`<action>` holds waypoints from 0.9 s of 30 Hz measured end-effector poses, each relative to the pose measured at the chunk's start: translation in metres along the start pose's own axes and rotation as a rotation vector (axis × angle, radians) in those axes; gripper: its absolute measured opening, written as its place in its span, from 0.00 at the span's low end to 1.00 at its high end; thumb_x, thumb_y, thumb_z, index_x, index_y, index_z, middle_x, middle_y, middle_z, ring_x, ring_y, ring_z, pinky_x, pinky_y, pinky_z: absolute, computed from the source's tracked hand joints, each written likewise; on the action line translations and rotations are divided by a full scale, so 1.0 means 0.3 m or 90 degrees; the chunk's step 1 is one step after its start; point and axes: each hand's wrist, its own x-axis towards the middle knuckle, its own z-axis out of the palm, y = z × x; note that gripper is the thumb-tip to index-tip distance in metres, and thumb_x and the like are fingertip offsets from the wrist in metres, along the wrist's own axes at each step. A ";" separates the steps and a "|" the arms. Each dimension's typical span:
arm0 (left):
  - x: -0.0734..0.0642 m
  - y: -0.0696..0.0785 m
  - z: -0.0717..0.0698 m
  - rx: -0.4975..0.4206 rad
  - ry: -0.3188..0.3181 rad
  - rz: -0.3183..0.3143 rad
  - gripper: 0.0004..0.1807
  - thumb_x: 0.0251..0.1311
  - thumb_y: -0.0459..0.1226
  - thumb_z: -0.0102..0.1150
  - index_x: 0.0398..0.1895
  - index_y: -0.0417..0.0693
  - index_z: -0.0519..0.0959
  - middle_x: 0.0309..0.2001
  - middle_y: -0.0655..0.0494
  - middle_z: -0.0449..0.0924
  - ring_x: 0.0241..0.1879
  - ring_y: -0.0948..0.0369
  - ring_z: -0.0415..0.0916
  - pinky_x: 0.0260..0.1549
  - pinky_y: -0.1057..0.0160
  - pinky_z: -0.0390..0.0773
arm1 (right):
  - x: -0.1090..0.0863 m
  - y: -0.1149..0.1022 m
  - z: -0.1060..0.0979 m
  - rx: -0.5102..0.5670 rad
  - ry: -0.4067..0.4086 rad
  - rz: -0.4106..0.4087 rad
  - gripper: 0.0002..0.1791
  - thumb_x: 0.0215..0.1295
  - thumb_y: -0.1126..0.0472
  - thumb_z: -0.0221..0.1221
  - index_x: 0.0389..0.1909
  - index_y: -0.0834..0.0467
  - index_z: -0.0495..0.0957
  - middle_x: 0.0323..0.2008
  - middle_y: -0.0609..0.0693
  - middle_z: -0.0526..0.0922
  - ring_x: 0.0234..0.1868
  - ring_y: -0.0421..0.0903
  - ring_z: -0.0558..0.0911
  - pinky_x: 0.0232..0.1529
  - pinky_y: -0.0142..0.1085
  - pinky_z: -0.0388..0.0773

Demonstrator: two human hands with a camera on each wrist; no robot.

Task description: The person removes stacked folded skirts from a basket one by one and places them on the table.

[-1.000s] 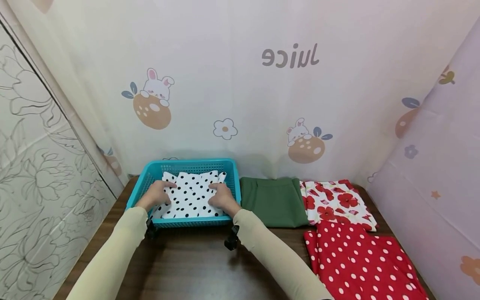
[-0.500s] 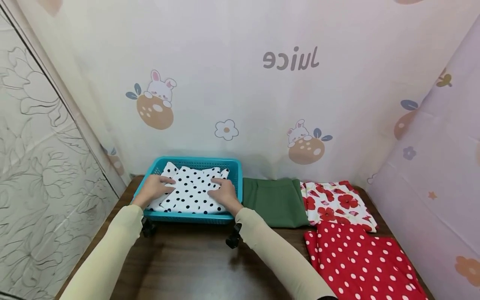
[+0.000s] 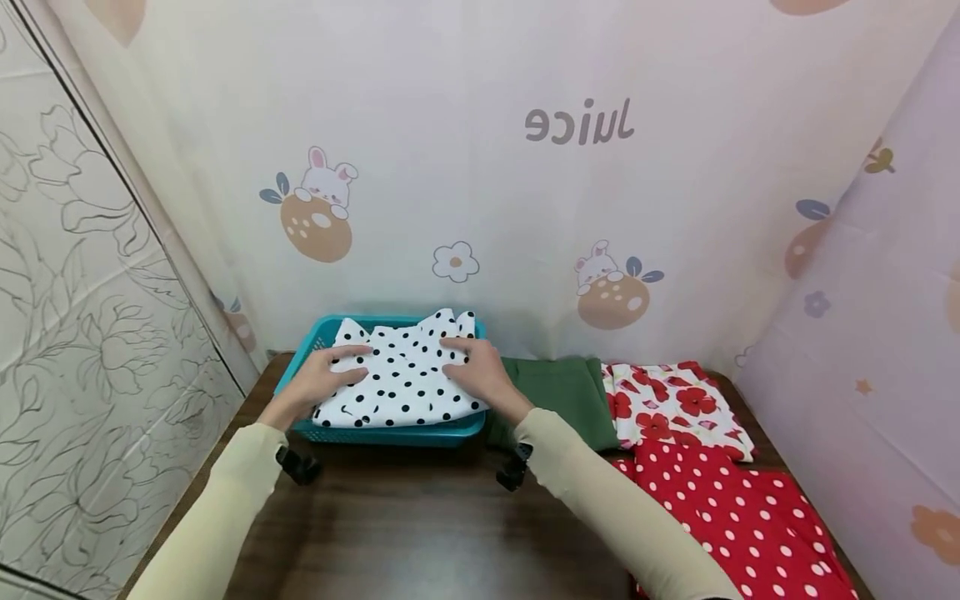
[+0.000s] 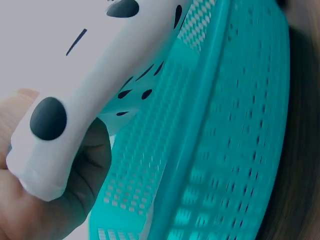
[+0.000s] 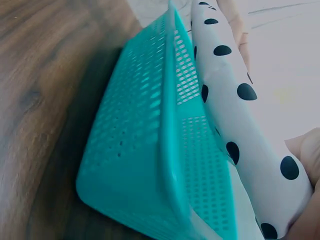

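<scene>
A folded white cloth with black polka dots (image 3: pixel 405 375) is raised over the teal perforated basket (image 3: pixel 427 437). My left hand (image 3: pixel 318 379) grips its left end, thumb and finger on top; in the left wrist view the other fingers (image 4: pixel 90 170) curl beneath the cloth. At the opposite end my right hand (image 3: pixel 483 371) grips it the same way, and only part of that hand (image 5: pixel 306 155) shows in the right wrist view. The cloth's front fold (image 5: pixel 225 95) stands above the basket's rim (image 5: pixel 170 120). The basket's inside shows perforated walls below the cloth.
Right of the basket lies a folded green cloth (image 3: pixel 566 400), partly behind my right wrist. Beyond it are a white cloth with red flowers (image 3: pixel 690 404) and a red polka-dot cloth (image 3: pixel 750 517). Curtains (image 3: pixel 465 167) hang behind the dark wooden table (image 3: pixel 420 517).
Both hands have taken hold of the polka-dot cloth and lifted it from inside the basket to above the rim. Hands and cloth have shifted slightly right.
</scene>
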 end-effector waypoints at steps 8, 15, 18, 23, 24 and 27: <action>-0.067 0.087 0.123 -0.048 0.034 0.032 0.22 0.69 0.42 0.65 0.66 0.58 0.81 0.74 0.52 0.70 0.72 0.50 0.64 0.57 0.51 0.79 | -0.133 0.017 -0.109 0.002 0.045 0.023 0.25 0.66 0.61 0.65 0.64 0.47 0.81 0.68 0.49 0.79 0.23 0.42 0.70 0.32 0.33 0.74; -0.173 0.134 0.255 -0.049 0.060 0.100 0.20 0.68 0.41 0.67 0.62 0.63 0.83 0.68 0.57 0.77 0.74 0.52 0.66 0.63 0.43 0.77 | -0.302 0.076 -0.172 0.012 0.098 0.063 0.24 0.63 0.58 0.70 0.61 0.45 0.84 0.67 0.52 0.79 0.64 0.50 0.80 0.59 0.49 0.80; -0.219 0.135 0.300 -0.073 0.047 0.156 0.19 0.67 0.40 0.67 0.61 0.62 0.83 0.65 0.58 0.80 0.70 0.53 0.71 0.61 0.47 0.78 | -0.382 0.101 -0.190 0.020 0.103 0.073 0.24 0.63 0.57 0.71 0.61 0.44 0.84 0.67 0.53 0.80 0.67 0.52 0.78 0.61 0.49 0.81; -0.283 0.125 0.380 -0.129 -0.017 0.192 0.20 0.68 0.41 0.67 0.62 0.62 0.83 0.65 0.59 0.80 0.70 0.54 0.72 0.65 0.54 0.74 | -0.520 0.146 -0.213 0.033 0.108 0.109 0.24 0.62 0.55 0.73 0.60 0.42 0.84 0.65 0.53 0.81 0.65 0.53 0.80 0.54 0.35 0.84; -0.295 0.121 0.397 -0.139 -0.025 0.192 0.20 0.67 0.41 0.67 0.62 0.62 0.83 0.65 0.59 0.80 0.70 0.54 0.72 0.66 0.55 0.73 | -0.547 0.155 -0.213 0.036 0.113 0.120 0.24 0.62 0.54 0.73 0.60 0.42 0.85 0.64 0.53 0.82 0.65 0.52 0.81 0.52 0.33 0.84; -0.335 0.099 0.450 -0.169 -0.036 0.197 0.20 0.67 0.41 0.67 0.62 0.59 0.83 0.64 0.57 0.82 0.68 0.55 0.75 0.65 0.60 0.74 | -0.623 0.178 -0.204 0.050 0.125 0.163 0.24 0.61 0.50 0.74 0.59 0.42 0.85 0.61 0.54 0.84 0.63 0.53 0.82 0.51 0.33 0.84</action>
